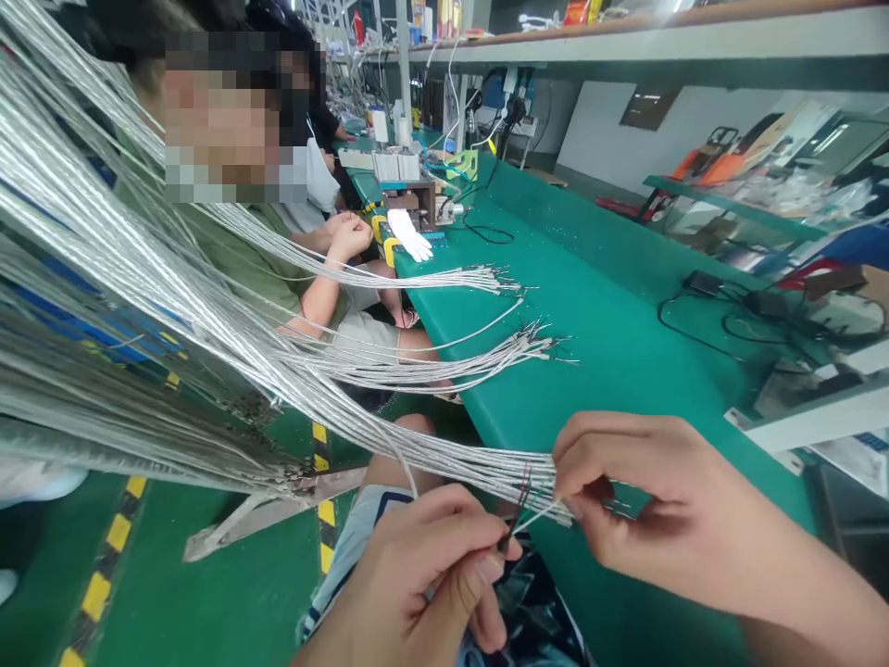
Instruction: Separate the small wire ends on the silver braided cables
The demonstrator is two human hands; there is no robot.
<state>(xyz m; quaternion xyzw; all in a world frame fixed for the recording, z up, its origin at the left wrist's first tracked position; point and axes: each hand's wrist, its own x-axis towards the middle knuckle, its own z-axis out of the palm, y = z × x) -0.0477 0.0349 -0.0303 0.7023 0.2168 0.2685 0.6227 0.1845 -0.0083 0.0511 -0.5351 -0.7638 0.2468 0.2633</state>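
My left hand (444, 565) is closed, thumb against fingers, round the end of a grey cable (403, 454). Thin dark and reddish wires (523, 486) fan up out of that end. One white wire (538, 515) runs from there across to my right hand (639, 491), which pinches it between thumb and fingertips. Just behind both hands lies a bundle of silvery braided cables (479, 468) whose ends reach the green bench top (625, 371). Part of those ends is hidden by my right hand.
Two more cable bundles (514, 347) rest on the bench edge farther off. Beyond them are a white glove (409, 235) and a small machine (417, 199). A co-worker (229, 241) sits to the left. A white bracket (812, 417) stands on the right.
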